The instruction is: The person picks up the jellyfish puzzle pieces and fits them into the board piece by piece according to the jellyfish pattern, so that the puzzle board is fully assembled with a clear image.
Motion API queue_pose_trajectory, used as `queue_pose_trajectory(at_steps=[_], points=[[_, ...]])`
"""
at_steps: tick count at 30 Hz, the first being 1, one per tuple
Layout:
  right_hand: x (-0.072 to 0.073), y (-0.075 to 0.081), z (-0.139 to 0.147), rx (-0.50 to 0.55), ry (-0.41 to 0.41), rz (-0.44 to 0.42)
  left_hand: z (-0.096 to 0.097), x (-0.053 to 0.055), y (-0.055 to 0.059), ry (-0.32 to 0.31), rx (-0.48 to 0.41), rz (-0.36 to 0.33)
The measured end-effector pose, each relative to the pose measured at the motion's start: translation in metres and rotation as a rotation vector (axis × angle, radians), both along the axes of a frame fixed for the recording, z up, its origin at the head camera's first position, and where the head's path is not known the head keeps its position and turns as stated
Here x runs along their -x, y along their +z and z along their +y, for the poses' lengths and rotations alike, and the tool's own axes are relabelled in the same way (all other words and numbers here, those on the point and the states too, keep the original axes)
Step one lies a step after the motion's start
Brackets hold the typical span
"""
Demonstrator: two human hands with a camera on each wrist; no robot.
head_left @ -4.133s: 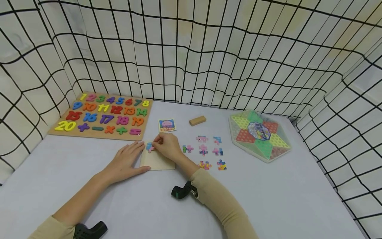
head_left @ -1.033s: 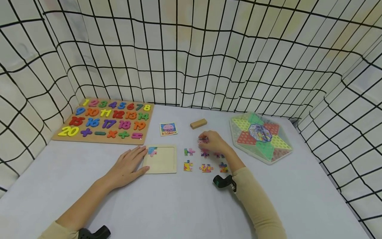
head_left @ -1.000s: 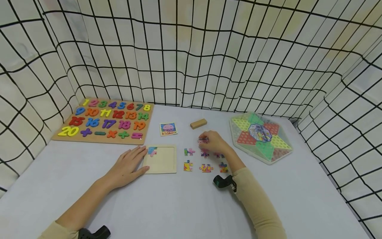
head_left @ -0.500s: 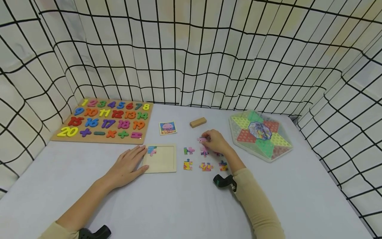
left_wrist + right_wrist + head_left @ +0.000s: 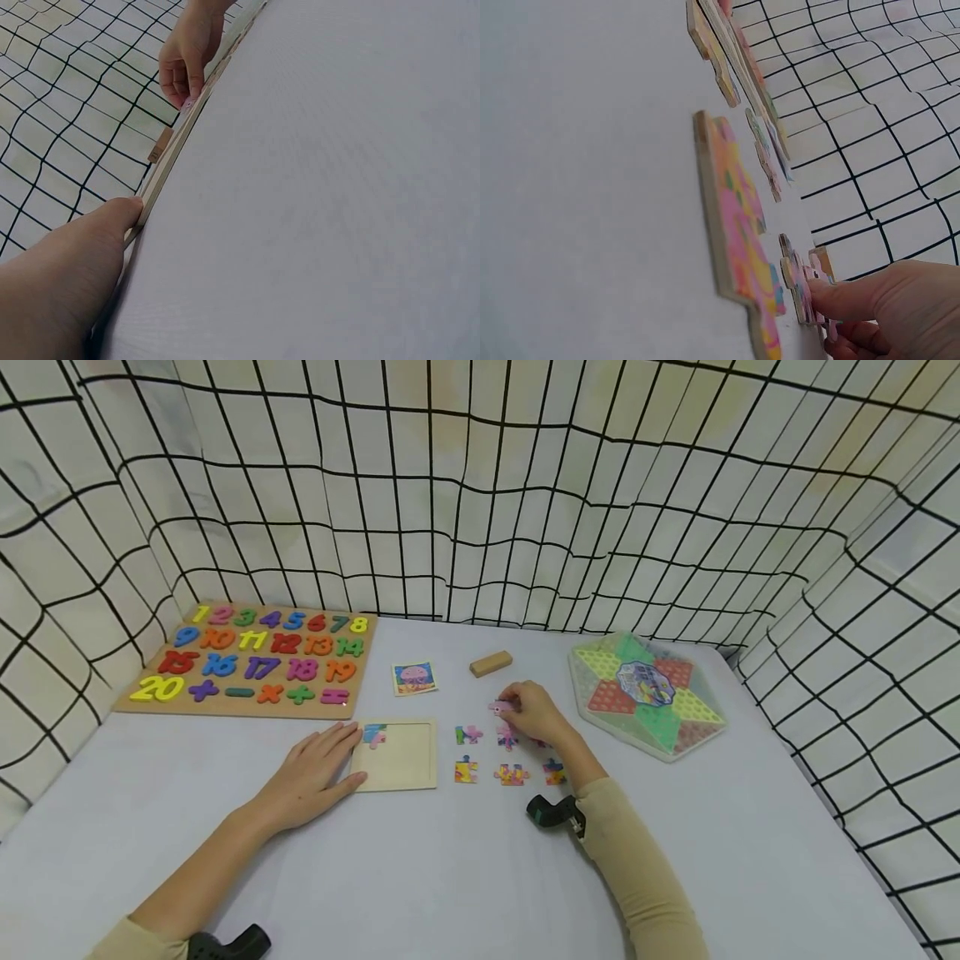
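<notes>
My left hand (image 5: 311, 777) lies along the left side of a shallow wooden puzzle tray (image 5: 405, 764), fingers straight and thumb at its lower left corner. A blue and pink jigsaw piece (image 5: 374, 736) sits in the tray's upper left corner. To the right, my right hand (image 5: 534, 710) pinches a pink jigsaw piece (image 5: 497, 707) with a face on it between thumb and fingertips. Below that hand lie other loose pieces, including a green and pink one (image 5: 468, 735), a yellow one (image 5: 466, 770) and a yellow-pink one (image 5: 739, 217). The hand partly covers some pieces.
Behind the tray lie a small picture card (image 5: 414, 678) and a wooden block (image 5: 491, 663). A number board (image 5: 247, 664) stands at the back left, a hexagonal game box (image 5: 647, 693) at the right. Black netting (image 5: 480, 493) over white cloth encloses the table.
My right hand has left the corner piece in the tray and moved right to the loose pieces. It now pinches the pink face piece, shifted slightly left. The left hand stays at the tray.
</notes>
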State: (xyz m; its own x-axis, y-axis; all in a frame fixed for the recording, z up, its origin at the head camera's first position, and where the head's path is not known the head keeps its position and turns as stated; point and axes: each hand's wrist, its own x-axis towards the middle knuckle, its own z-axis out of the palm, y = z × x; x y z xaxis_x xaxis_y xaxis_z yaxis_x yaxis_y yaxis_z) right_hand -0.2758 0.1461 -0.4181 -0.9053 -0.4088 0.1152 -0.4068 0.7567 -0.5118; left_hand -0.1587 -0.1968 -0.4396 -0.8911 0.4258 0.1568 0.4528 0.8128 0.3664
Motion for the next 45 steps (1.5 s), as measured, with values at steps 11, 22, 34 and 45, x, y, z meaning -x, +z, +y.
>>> queue_pose_trajectory(at_steps=[11, 22, 34, 45], points=[[-0.001, 0.004, -0.001, 0.060, -0.106, -0.035, -0.002, 0.001, 0.002, 0.003, 0.009, 0.016], [-0.001, 0.004, -0.001, 0.083, -0.096, -0.017, -0.002, 0.003, 0.000, -0.004, 0.019, 0.017], [-0.006, 0.007, -0.018, 0.137, -0.056, -0.071, -0.001, -0.001, -0.001, 0.000, 0.017, 0.004], [-0.007, 0.013, -0.048, 0.119, -0.001, -0.063, 0.000, -0.003, 0.002, 0.000, 0.011, 0.013]])
